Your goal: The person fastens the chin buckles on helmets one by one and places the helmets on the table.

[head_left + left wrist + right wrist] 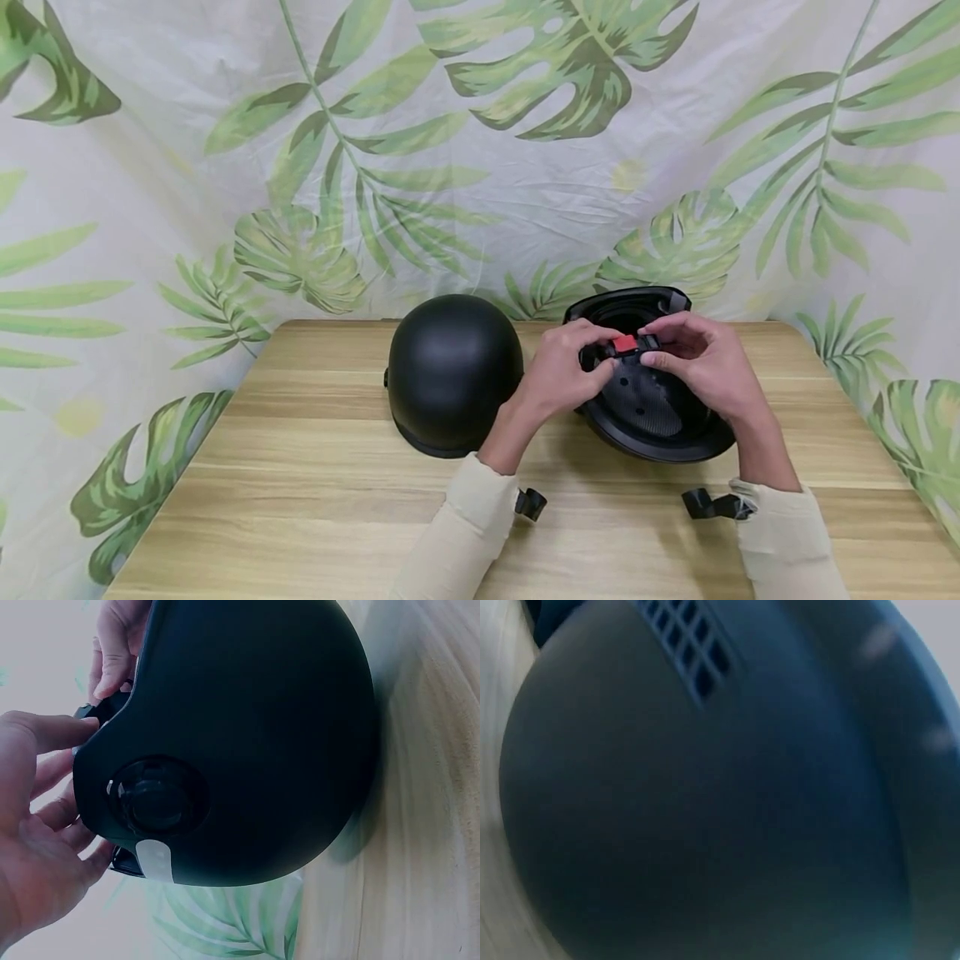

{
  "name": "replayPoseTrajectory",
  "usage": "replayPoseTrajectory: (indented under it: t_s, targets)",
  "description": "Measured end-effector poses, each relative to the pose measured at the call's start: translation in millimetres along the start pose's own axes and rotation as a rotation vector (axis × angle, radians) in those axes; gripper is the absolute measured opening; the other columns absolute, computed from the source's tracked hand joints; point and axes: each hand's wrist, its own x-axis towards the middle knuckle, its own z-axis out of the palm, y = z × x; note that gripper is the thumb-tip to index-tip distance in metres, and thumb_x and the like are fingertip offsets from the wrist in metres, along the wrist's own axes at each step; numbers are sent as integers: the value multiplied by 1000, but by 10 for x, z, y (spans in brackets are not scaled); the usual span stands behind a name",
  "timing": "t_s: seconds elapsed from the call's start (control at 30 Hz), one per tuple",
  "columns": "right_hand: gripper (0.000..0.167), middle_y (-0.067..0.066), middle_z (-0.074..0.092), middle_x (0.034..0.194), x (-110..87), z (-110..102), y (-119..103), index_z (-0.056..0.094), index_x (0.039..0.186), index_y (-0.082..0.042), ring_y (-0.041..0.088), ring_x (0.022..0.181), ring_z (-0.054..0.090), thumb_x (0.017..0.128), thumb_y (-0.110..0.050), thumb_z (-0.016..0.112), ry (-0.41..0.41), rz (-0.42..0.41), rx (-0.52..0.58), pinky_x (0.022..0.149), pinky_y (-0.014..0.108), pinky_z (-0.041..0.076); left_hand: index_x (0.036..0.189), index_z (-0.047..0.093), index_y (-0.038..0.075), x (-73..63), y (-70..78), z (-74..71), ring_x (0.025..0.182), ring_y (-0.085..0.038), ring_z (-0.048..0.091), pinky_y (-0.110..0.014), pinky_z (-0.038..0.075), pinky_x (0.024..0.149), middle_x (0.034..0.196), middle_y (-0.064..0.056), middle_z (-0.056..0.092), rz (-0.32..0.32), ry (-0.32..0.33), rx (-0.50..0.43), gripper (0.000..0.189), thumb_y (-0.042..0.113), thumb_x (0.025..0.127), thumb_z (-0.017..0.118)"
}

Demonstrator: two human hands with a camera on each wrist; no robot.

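A black helmet (660,448) lies upturned on the table, its hollow facing up and toward me. Over that opening, my left hand (562,367) pinches the red-marked side of a chin-strap buckle (624,342) between thumb and fingers. My right hand (712,367) pinches the black side of the same buckle. The two sides sit close together; whether they are joined I cannot tell. In the left wrist view, a round knob (159,796) shows on the helmet's shell, beside the left hand (41,817). The right wrist view shows mostly shell, with a vent grille (686,641).
A second black helmet (453,375) stands dome up to the left, close to my left forearm. Both helmets are on a wooden table (315,500). Behind the table hangs a leaf-patterned curtain (540,192). Black brackets (531,504) stick out at both sleeve cuffs.
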Motion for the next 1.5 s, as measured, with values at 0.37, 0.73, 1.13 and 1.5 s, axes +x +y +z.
replayPoseTrajectory:
  t_s: [0.37,0.73,1.13,1.5]
  targets:
    - [38,29,72,132,-17,-69,-61,72,133,3,-13,105,70,96,1,77,-91,43,-94,88,11,58,130,78,7,-3,-19,8,105,-25,73,-32,59,89,112,-9,76,4,1,23,33,14,98,80]
    - [28,25,74,123,-31,-70,-36,73,126,3,-8,100,70,99,0,75,-99,24,-149,84,9,56,130,78,10,-1,-31,33,106,-23,72,-30,58,90,112,-7,77,9,-5,11,38,23,95,84]
    - [26,24,77,113,-14,11,-7,72,125,3,-7,90,69,99,-1,74,-48,-4,-153,80,10,56,121,77,4,-6,-27,63,107,-24,75,-40,61,99,111,-10,80,-1,80,-23,31,22,96,83]
    - [26,23,79,113,-12,99,-47,75,125,1,-8,89,69,99,-3,76,-29,2,-168,77,11,55,118,77,2,-2,-27,113,101,-22,74,-37,60,98,106,-10,80,43,100,10,27,20,98,81]
